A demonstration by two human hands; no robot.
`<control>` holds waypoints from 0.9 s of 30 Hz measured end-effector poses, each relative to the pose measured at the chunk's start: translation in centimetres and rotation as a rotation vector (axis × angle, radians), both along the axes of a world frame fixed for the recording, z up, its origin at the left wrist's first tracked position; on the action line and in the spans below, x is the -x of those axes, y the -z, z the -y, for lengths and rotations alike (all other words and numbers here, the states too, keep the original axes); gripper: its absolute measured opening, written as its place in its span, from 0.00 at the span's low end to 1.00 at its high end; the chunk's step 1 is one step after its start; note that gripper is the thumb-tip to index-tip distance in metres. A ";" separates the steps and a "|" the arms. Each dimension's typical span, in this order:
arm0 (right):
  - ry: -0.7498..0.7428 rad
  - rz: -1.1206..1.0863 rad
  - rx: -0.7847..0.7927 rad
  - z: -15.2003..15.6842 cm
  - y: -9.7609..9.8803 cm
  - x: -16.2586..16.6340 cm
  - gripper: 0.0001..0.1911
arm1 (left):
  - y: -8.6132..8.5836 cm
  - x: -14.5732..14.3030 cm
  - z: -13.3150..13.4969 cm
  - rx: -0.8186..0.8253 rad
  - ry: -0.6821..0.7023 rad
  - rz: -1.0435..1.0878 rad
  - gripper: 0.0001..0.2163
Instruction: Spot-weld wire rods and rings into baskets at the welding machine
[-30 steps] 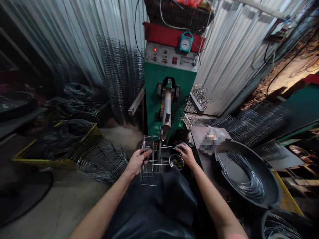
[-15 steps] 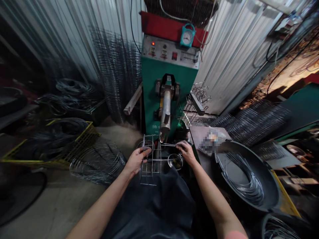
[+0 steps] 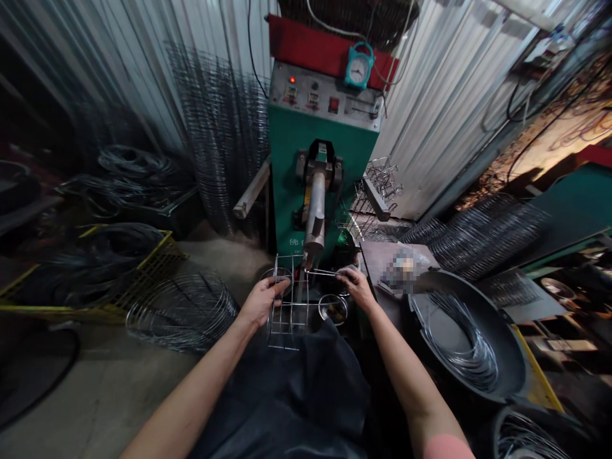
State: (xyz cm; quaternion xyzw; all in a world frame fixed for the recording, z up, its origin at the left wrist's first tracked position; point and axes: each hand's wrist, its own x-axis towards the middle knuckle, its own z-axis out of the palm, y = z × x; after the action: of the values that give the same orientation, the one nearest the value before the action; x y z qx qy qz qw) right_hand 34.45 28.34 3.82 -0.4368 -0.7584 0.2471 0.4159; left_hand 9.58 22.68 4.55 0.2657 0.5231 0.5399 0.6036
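In the head view, a green machine (image 3: 282, 153) stands far, its metal arm (image 3: 315, 207) reaching near; a black pan (image 3: 514, 347) sits right. The left hand (image 3: 258, 303) pinches a wire frame (image 3: 292, 305) below the arm's tip, long axis near-to-far; the right hand (image 3: 357, 285) pinches thin wire (image 3: 322, 273) pointing left. Corrugated wall (image 3: 421, 127) backs grey floor (image 3: 109, 382).

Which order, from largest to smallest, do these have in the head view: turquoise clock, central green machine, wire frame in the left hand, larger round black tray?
1. Central green machine
2. Larger round black tray
3. Wire frame
4. Turquoise clock
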 end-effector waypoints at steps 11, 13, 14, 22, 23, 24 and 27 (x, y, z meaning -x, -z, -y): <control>-0.016 0.014 -0.014 -0.3 0.0 -0.1 0.10 | -0.1 0.0 -0.4 -0.015 0.003 0.026 0.20; -0.011 0.014 -0.015 -0.4 0.1 -0.2 0.10 | -0.1 0.0 -0.5 -0.018 0.000 0.032 0.20; -0.009 0.015 -0.014 -0.5 0.2 -0.2 0.10 | -0.1 0.0 -0.6 -0.019 -0.001 0.036 0.20; 0.001 0.027 -0.013 -0.9 0.2 -0.3 0.10 | -0.1 0.0 -1.1 -0.023 0.023 0.058 0.19; 0.011 0.028 -0.019 -0.7 0.3 -0.7 0.10 | -0.1 0.0 -1.0 -0.025 0.017 0.057 0.19; 0.030 0.026 -0.031 -0.5 0.3 -1.4 0.10 | 0.0 0.0 -1.0 -0.028 0.009 0.054 0.19; 0.165 -0.021 -0.077 0.7 1.2 -4.5 0.11 | 0.1 -0.1 -0.8 -0.033 -0.007 0.039 0.19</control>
State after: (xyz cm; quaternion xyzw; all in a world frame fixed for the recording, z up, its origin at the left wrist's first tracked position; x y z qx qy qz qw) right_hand 38.97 27.67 2.61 -0.4789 -0.7243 0.1870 0.4595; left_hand 9.71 23.49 4.47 0.2633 0.5031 0.5559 0.6071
